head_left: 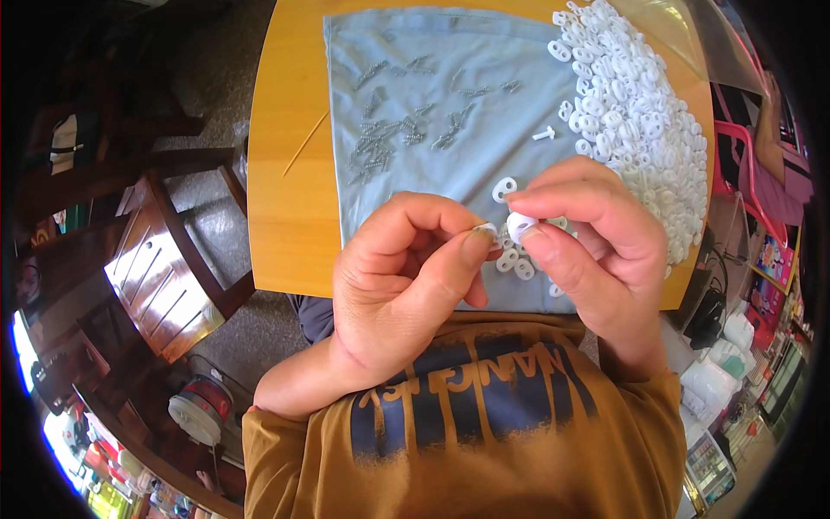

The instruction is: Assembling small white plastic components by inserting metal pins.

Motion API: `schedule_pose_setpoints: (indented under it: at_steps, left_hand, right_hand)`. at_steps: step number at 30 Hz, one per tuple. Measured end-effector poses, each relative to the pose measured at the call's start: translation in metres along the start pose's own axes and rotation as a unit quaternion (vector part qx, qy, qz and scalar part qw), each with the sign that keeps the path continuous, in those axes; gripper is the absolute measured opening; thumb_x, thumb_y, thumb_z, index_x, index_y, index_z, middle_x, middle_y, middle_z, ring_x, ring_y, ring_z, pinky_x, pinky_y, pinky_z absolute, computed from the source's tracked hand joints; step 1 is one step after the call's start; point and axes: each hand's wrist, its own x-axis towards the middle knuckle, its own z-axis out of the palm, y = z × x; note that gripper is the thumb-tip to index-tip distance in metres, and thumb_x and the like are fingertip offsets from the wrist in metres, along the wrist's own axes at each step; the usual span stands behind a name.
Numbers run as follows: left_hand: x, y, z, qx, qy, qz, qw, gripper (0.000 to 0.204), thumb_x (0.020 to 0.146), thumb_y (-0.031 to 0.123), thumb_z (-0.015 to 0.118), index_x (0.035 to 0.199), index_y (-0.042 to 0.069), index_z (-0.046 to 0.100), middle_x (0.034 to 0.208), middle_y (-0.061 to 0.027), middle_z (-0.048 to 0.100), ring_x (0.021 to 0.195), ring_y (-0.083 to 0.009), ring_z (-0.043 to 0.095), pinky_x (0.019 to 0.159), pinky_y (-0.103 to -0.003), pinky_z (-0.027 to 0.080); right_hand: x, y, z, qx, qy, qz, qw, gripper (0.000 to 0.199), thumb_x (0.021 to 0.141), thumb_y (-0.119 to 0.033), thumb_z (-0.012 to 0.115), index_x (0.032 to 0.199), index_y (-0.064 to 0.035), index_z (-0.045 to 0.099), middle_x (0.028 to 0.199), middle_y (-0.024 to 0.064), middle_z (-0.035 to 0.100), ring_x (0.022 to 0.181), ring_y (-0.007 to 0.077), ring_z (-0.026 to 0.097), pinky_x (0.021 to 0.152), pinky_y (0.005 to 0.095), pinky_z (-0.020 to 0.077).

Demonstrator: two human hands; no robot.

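Close together over the cloth, both my hands are closed in pinches. Thumb and forefinger of my left hand (406, 281) grip a small white plastic piece (490, 230), mostly hidden by the fingertips. My right hand (601, 238) pinches a white two-hole cord lock piece (520, 227), its hole showing. The two pieces are a short gap apart. Another two-hole piece (504, 189) lies just beyond my right fingertips, and several more (524, 269) lie beneath the hands. Farther off is a small white T-shaped plunger (544, 133).
Small metal springs (380, 143) are scattered over the light blue cloth (484, 52). A large heap of white two-hole pieces (622, 112) covers the right side of the wooden table (290, 208). A thin wooden stick (306, 144) lies at left. A wooden chair (164, 268) stands beyond the left edge.
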Motion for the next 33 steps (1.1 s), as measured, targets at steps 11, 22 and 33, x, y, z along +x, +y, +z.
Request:
schedule_pose_setpoints:
  at_steps: [11, 22, 33]
  left_hand:
    - [0.000, -0.001, -0.002, -0.020, -0.007, -0.011, 1.000, 0.009, 0.089, 0.006, 0.054, 0.094, 0.000, 0.052, 0.084, -0.0135, 0.063, 0.056, -0.0144, 0.056, 0.050, -0.024, 0.047]
    - [0.000, -0.005, -0.004, -0.045, -0.015, -0.001, 0.999, 0.025, 0.089, 0.004, 0.054, 0.111, -0.004, 0.049, 0.090, -0.0156, 0.063, 0.062, -0.0167, 0.059, 0.054, -0.025, 0.050]
    - [-0.006, -0.005, -0.003, -0.049, -0.047, 0.023, 0.997, 0.040, 0.089, 0.005, 0.055, 0.126, -0.004, 0.044, 0.098, -0.0194, 0.063, 0.066, -0.0189, 0.064, 0.058, -0.025, 0.053]
  right_hand:
    - [-0.003, 0.003, 0.010, 0.046, 0.038, 0.048, 0.997, 0.019, 0.082, 0.003, 0.059, 0.102, 0.0052, 0.057, 0.095, 0.0121, 0.056, 0.083, 0.0142, 0.053, 0.070, 0.0230, 0.0435]
    - [-0.002, 0.014, 0.014, -0.061, 0.051, -0.058, 0.995, 0.025, 0.078, 0.004, 0.062, 0.103, 0.0014, 0.060, 0.087, 0.0102, 0.062, 0.072, 0.0154, 0.060, 0.063, 0.0254, 0.0482]
    - [0.002, 0.008, 0.009, -0.096, -0.011, -0.101, 0.990, 0.038, 0.077, -0.001, 0.066, 0.114, 0.0028, 0.057, 0.096, 0.0131, 0.060, 0.078, 0.0189, 0.060, 0.066, 0.0267, 0.0474]
